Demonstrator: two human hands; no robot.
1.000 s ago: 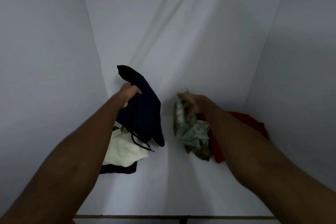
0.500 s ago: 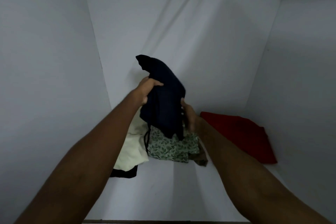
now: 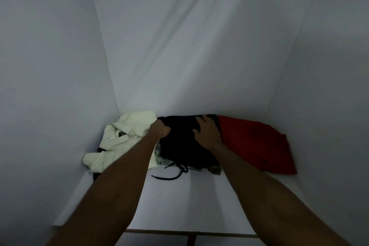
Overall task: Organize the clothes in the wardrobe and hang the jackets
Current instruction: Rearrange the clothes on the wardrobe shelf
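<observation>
A dark navy garment (image 3: pixel 179 146) with a black drawstring (image 3: pixel 173 173) lies at the back of the white wardrobe shelf (image 3: pixel 179 205), on top of a green leaf-print garment (image 3: pixel 161 159) that peeks out beneath it. My left hand (image 3: pixel 159 129) grips the navy garment's left edge with curled fingers. My right hand (image 3: pixel 206 132) lies flat on top of it, fingers spread, pressing down. A cream collared shirt (image 3: pixel 121 142) sits to the left, a red garment (image 3: pixel 257 146) to the right.
White wardrobe walls close in on the left (image 3: pixel 50 86), the back (image 3: pixel 189 46) and the right (image 3: pixel 329 106). The shelf's front edge (image 3: pixel 189 232) runs across the bottom, with a dark upright divider below it. Some dark fabric shows under the cream shirt.
The navy garment came down from mid-air onto the leaf-print piece. My right hand let go of the leaf-print garment and now presses flat on the navy one.
</observation>
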